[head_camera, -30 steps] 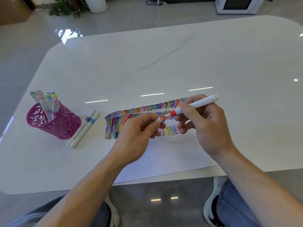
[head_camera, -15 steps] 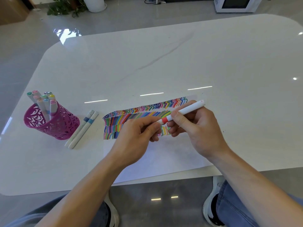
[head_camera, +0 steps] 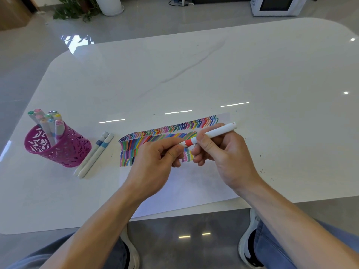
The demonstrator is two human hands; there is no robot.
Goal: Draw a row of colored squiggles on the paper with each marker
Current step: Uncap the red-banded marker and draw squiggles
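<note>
**Risk, ink.** The marker [head_camera: 211, 133] is held just above the paper [head_camera: 184, 187], over the rows of squiggles [head_camera: 171, 131]. A stray streak across the finished rows is judged possible if the tip is bared or dragged while both hands hover this low.

**Risk, cap.** The marker's near end is hidden between fingertips (whether a cap is on, off or half-seated cannot be told). A loosely pinched cap could be dropped and could roll off the tabletop [head_camera: 194, 74], whose near edge is close.

**Risk, sheet.** The paper lies flat near that same edge and nothing is seen pressing on it. It could slide under a stroke if it is not steadied.

**Right hand** [head_camera: 227, 158]. The fingers are curled round the white barrel. Thumb and forefinger are clamped just behind the red band, and the far end juts up and to the right.

**Left hand** [head_camera: 155, 162]. The fingers are curled, with thumb and forefinger pinched together on the marker's near end, ahead of the red band.

**Other stock.** More markers are stood in the pink cup [head_camera: 64, 152] at the left. Two loose markers [head_camera: 95, 154] are laid just beside it, between cup and paper.
</note>
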